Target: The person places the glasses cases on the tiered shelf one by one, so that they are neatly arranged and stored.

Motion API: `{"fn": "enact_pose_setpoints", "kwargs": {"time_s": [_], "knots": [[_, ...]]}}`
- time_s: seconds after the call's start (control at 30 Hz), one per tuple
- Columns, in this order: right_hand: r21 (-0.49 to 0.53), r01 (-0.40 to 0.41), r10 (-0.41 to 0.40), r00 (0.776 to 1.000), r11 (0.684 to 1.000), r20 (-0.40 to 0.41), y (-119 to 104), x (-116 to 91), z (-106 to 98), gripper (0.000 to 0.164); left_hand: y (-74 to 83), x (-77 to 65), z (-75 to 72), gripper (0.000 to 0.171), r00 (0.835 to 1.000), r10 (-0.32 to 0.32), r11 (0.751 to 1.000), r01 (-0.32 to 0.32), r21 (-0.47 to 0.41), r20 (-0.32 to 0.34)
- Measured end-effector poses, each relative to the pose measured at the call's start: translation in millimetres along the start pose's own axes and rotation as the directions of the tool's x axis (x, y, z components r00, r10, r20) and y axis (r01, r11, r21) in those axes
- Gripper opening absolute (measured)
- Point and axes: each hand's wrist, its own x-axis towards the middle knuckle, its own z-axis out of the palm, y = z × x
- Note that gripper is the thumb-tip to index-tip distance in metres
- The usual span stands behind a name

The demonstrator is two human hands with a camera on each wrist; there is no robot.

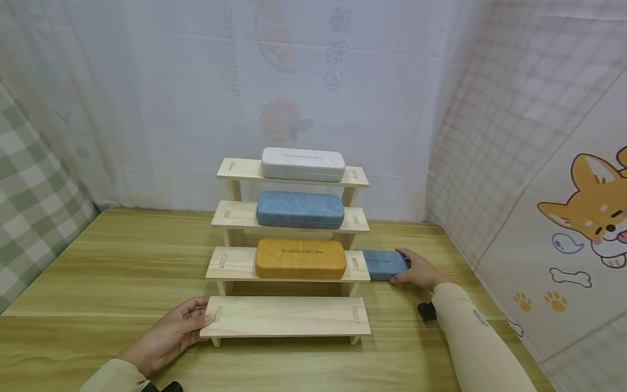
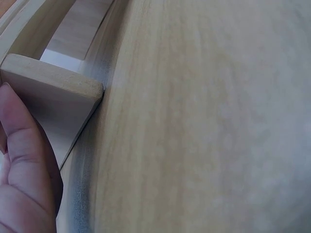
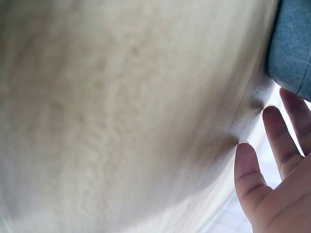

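My left hand (image 1: 171,333) grips the left end of the lowest step of a pale wooden four-step display stand (image 1: 286,317), thumb on top. The left wrist view shows its fingers beside a wooden leg (image 2: 53,87). Right of the stand, a blue glasses case (image 1: 384,265) lies on the table, its left end hidden behind a step. My right hand (image 1: 417,271) holds that case's right end between thumb and fingers; in the right wrist view, a corner of the blue case shows above the fingertips. A yellow case (image 1: 300,258), another blue case (image 1: 300,209) and a white case (image 1: 302,164) sit on the upper steps.
The wood-grain table (image 1: 122,261) extends around the stand. A pale printed curtain (image 1: 171,109) hangs behind, a green checked cloth (image 1: 29,190) at the left, and a dog-printed cloth (image 1: 519,218) at the right.
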Motion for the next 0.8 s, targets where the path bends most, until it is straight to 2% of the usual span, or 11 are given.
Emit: {"fn": "enact_pose_setpoints", "kwargs": {"time_s": [0.37, 0.8], "knots": [[0.001, -0.018, 0.018, 1.000, 1.000, -0.014, 0.8, -1.1, -1.0, 0.092, 0.4, 0.1, 0.2, 0.059, 1.000, 0.000, 1.000, 0.000, 0.003, 0.010], [0.033, -0.048, 0.049, 0.998, 0.998, -0.028, 2.0, -3.2, -1.2, 0.095, -0.2, -0.3, -1.7, 0.054, 1.000, 0.011, 1.000, -0.011, -0.014, 0.025]]}}
